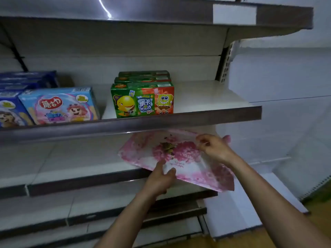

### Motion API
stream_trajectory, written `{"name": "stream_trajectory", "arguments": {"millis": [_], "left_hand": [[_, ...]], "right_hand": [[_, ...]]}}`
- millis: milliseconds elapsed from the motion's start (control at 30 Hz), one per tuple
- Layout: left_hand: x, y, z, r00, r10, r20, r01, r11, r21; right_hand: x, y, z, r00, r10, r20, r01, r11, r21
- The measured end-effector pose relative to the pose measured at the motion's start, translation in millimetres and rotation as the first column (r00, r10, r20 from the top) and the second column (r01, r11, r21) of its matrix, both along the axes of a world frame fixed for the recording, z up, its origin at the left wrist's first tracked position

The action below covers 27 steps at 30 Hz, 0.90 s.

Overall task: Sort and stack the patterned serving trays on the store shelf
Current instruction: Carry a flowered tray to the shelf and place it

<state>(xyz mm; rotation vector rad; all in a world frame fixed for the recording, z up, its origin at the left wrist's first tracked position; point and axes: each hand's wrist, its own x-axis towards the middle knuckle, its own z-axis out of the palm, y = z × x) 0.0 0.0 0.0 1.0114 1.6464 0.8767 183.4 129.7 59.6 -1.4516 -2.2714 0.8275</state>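
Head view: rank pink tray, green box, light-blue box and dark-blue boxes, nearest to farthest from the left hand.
1. pink tray: gripped by the left hand, lower shelf.
2. green box: shelf above, middle.
3. light-blue box: same shelf, further left.
4. dark-blue boxes: far left, behind.

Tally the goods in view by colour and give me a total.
Green boxes: 3
Light blue cartoon boxes: 2, one cut off at the left edge
Dark blue packs behind them: at least 1, too blurred to count
Pink floral tray: 1
Total: at least 7
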Motion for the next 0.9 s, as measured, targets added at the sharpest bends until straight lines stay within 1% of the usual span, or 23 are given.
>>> {"name": "stream_trajectory", "arguments": {"millis": [67,133,200,300,367,467,633,700,767,833,900], "left_hand": [[12,7,-3,0.995,0.094,-0.015,-0.094,0.995,-0.015],[23,12,-9,0.978,0.203,0.043,-0.202,0.979,-0.011],[32,17,-14,0.942,0.320,0.100,-0.321,0.947,-0.007],[41,25,-18,0.893,0.447,0.062,-0.448,0.894,0.006],[46,28,-18,0.858,0.509,0.071,-0.511,0.859,0.009],[48,28,-21,0.807,0.577,0.124,-0.583,0.812,0.016],[25,15,-24,0.735,0.668,0.117,-0.677,0.733,0.066],[13,9,-22,0.729,0.677,0.106,-0.685,0.724,0.087],[-1,4,-23,0.703,0.706,0.084,-0.711,0.699,0.082],[-13,-1,-24,0.675,0.735,0.059,-0.737,0.670,0.091],[-23,-5,-24,0.655,0.755,0.028,-0.753,0.649,0.108]], "right_hand": [[4,10,0,0.997,0.034,0.073,-0.035,0.999,0.011],[7,20,-3,0.991,0.073,0.112,-0.075,0.997,0.007],[6,27,-8,0.987,0.094,0.127,-0.095,0.995,-0.001],[1,37,-14,0.984,0.115,0.134,-0.114,0.993,-0.012],[-4,41,-17,0.983,0.134,0.125,-0.133,0.991,-0.015],[-8,47,-21,0.976,0.160,0.145,-0.159,0.987,-0.023],[-15,57,-34,0.978,0.127,0.166,-0.126,0.992,-0.018],[-18,55,-36,0.971,0.109,0.213,-0.110,0.994,-0.007],[-19,53,-41,0.959,0.091,0.268,-0.094,0.996,-0.003],[-20,59,-49,0.934,0.099,0.345,-0.092,0.995,-0.036],[-23,67,-56,0.921,0.089,0.379,-0.070,0.996,-0.062]]}}
